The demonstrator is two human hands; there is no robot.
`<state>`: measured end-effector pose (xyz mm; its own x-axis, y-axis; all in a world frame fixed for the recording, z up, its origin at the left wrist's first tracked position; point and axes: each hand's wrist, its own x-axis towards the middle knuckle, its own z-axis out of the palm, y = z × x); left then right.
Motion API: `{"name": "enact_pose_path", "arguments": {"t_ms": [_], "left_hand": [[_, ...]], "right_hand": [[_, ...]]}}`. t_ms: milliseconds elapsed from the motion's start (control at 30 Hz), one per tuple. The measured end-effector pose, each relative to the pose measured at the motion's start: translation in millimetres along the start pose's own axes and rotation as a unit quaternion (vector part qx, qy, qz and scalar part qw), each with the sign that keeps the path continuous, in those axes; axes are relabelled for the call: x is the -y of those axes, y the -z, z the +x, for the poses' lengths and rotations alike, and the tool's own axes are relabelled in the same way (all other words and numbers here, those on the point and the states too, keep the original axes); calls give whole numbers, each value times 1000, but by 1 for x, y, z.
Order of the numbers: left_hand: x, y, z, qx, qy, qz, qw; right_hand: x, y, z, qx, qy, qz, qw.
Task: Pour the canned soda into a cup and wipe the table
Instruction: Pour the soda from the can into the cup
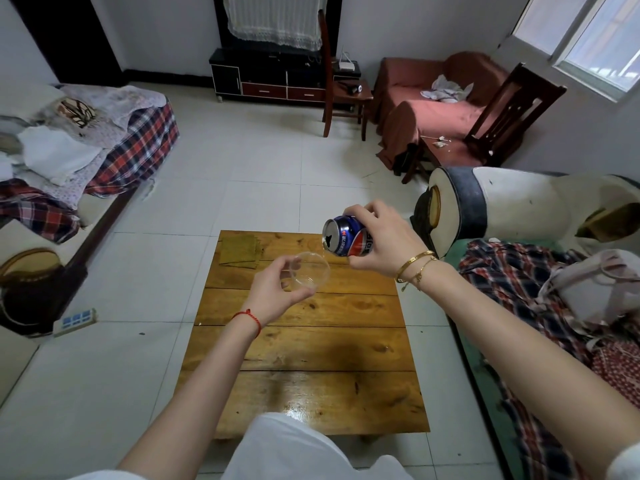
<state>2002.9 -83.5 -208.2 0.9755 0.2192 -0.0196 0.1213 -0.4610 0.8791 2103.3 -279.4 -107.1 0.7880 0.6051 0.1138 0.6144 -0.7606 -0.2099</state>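
Note:
My right hand (382, 242) grips a blue and red soda can (346, 238), tipped on its side with the opened top facing left, just above and right of the cup. My left hand (277, 289) holds a clear plastic cup (311, 270) above the wooden table (304, 358); the cup looks empty. A folded yellowish cloth (239, 250) lies flat on the table's far left corner.
A sofa with plaid cloths (540, 289) runs along the table's right side. On the left floor lie a power strip (74, 320) and a low bed with plaid covers (135, 150). A wooden chair (339, 88) and a TV cabinet (270, 77) stand farther back.

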Motion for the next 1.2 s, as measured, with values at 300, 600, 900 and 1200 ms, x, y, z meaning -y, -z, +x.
{"name": "enact_pose_path", "arguments": {"t_ms": [300, 600, 900, 1200], "left_hand": [[0, 5, 3, -12, 4, -9, 1000], [1, 7, 8, -17, 6, -8, 1000], [1, 5, 14, -19, 14, -12, 1000], [-2, -4, 19, -11, 14, -5, 1000]], "right_hand": [[5, 4, 9, 7, 9, -23, 1000], [5, 8, 18, 6, 11, -44, 999], [0, 8, 20, 13, 8, -50, 999], [-8, 9, 18, 7, 7, -57, 998]]}}
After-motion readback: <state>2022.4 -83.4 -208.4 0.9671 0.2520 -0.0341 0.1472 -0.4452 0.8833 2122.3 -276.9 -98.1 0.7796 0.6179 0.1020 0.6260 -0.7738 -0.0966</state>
